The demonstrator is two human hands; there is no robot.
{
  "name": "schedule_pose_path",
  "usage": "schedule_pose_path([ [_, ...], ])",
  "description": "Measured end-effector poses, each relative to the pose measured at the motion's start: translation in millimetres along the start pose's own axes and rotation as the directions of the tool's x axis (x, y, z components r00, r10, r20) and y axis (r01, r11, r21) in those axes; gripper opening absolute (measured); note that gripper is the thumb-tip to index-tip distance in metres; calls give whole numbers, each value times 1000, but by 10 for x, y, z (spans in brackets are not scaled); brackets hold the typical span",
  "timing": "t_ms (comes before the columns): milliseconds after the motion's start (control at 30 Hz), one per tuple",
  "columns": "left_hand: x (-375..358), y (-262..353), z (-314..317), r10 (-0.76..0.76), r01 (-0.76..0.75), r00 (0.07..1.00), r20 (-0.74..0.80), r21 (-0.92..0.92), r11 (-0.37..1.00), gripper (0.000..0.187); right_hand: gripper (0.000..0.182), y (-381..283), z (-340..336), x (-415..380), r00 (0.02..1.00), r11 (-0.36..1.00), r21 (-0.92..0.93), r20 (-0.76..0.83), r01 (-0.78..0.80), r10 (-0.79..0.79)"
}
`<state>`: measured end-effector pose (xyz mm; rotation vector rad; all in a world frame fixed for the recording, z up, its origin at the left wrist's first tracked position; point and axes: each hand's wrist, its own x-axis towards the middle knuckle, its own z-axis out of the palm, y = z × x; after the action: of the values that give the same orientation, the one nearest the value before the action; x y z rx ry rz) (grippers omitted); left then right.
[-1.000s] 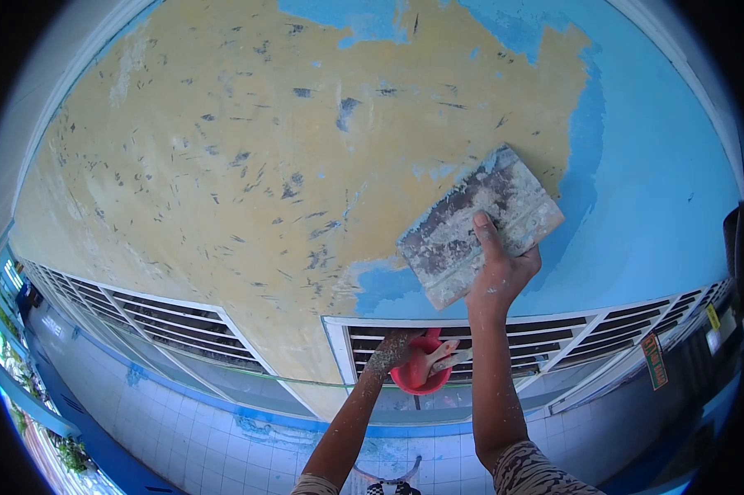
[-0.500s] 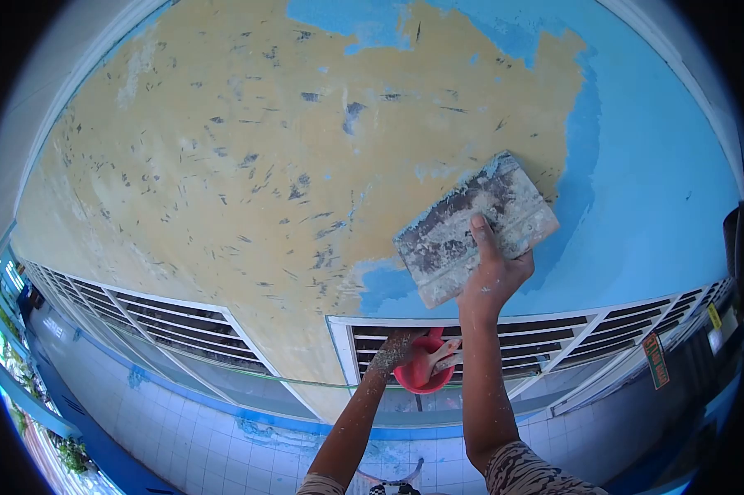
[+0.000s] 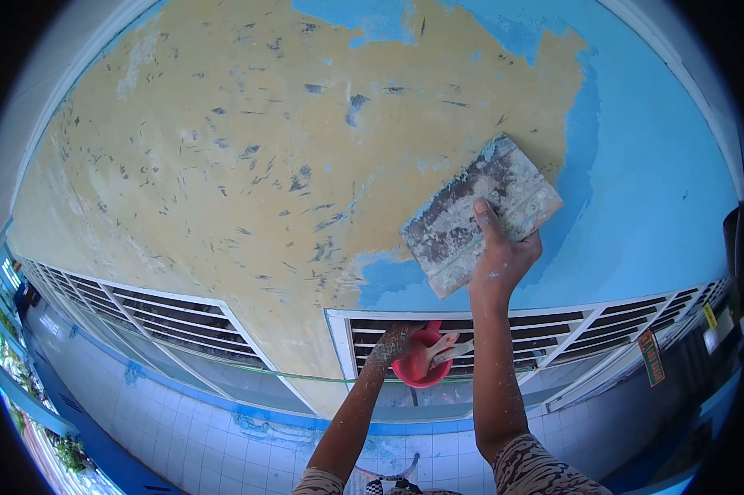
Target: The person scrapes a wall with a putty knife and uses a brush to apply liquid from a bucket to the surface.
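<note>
My right hand (image 3: 505, 262) grips a wide, flat rectangular scraper (image 3: 454, 227), thumb laid along its face. Grey and pale blue residue cakes the scraper, and its upper left edge is tilted against the wall (image 3: 289, 148). Lower down, in front of the louvred window, my left hand (image 3: 394, 342) is closed around a red plastic pot (image 3: 420, 382). Two tools with pale handles (image 3: 439, 348) lean inside the pot; their lower ends are hidden. Bits of paint cling to my left hand and forearm.
Bare yellowish wall with dark scuffs meets bright blue paint (image 3: 661, 165) on the right. White-framed louvred windows (image 3: 545, 330) run below. A green string (image 3: 306, 378) crosses under them. A sign (image 3: 651, 359) hangs at right, above a tiled floor (image 3: 215, 445).
My right hand has moved the scraper slightly up and to the right. The pot in my left hand has shifted a little up and left.
</note>
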<state>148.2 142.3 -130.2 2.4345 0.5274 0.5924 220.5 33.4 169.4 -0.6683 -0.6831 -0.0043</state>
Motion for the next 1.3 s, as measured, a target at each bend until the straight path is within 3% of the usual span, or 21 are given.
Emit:
schedule_pose_path([
  [67, -37, 107, -36, 11, -9, 1000, -21, 75, 997, 57, 43, 16, 21, -25, 1000, 1000, -30, 24, 5, -4],
  [200, 4, 21, 25, 30, -31, 999, 21, 44, 999, 56, 40, 43, -16, 9, 999, 999, 5, 24, 41, -41],
  [267, 41, -8, 14, -47, 48, 995, 83, -12, 999, 55, 39, 58, -74, 20, 999, 999, 29, 47, 24, -25],
  [333, 18, -18, 30, 13, -12, 999, 32, -9, 1000, 58, 48, 31, -73, 4, 998, 1000, -11, 59, -14, 15],
  [400, 4, -14, 65, 103, -91, 991, -86, 131, 987, 57, 48, 61, 102, 56, 996, 1000, -5, 90, 17, -16],
  [500, 35, -102, 108, 41, -41, 999, -21, -9, 999, 59, 48, 37, 275, 50, 995, 999, -22, 93, 30, -28],
  [533, 43, -146, 123, 39, -40, 999, 18, 36, 999, 60, 48, 19, 277, 33, 996, 999, -34, 85, 21, -18],
  [567, 26, -104, 126, 41, -41, 999, 1, 7, 999, 59, 40, 53, 212, 11, 993, 998, -17, 95, 67, -66],
  [633, 24, -55, 49, 48, -48, 998, -27, -7, 999, 59, 43, 92, 169, -64, 995, 998, 25, 81, 61, -63],
  [700, 5, 17, 42, 117, -105, 987, -109, 110, 988, 57, 45, 46, 274, -38, 996, 997, 60, 72, 50, -54],
  [733, -4, 31, 27, 116, -105, 988, -100, 109, 989, 57, 45, 40, 365, 2, 995, 998, 19, 82, 53, -55],
  [833, 19, 13, -22, -81, 88, 987, 137, -47, 995, 60, 41, 71, 291, 2, 994, 997, -34, 88, 74, -71],
  [867, -6, -3, -7, -81, 87, 988, 134, -42, 995, 60, 37, 73, 242, -25, 992, 995, -37, 82, 96, -93],
  [933, 6, -2, 47, 83, -75, 994, -68, 111, 991, 59, 37, 75, 232, -72, 994, 997, -12, 77, 75, -74],
  [1000, 22, -59, 82, 89, -81, 994, -67, 116, 990, 58, 37, 49, 358, -87, 995, 997, 24, 61, 78, -79],
  [1067, 16, -134, 141, 24, -24, 1000, -5, 66, 998, 58, 34, 1, 499, 4, 990, 994, 3, 88, 111, -110],
  [1167, 44, -128, 130, -3, 2, 1000, 4, 42, 999, 57, 31, -65, 477, 196, 947, 978, -112, 292, 173, -134],
  [1200, 25, -93, 116, -32, 31, 999, 31, 43, 999, 57, 31, -144, 361, 266, 950, 963, -210, 294, 171, -105],
  [1233, 22, -146, 186, 14, -13, 1000, -28, 37, 999, 57, 32, -192, 219, 370, 947, 956, -217, 294, 199, -131],
  [1300, 44, -70, 79, 6, -5, 1000, -13, 31, 1000, 58, 37, -366, 84, 560, 963, 973, -204, 266, 110, -53],
])
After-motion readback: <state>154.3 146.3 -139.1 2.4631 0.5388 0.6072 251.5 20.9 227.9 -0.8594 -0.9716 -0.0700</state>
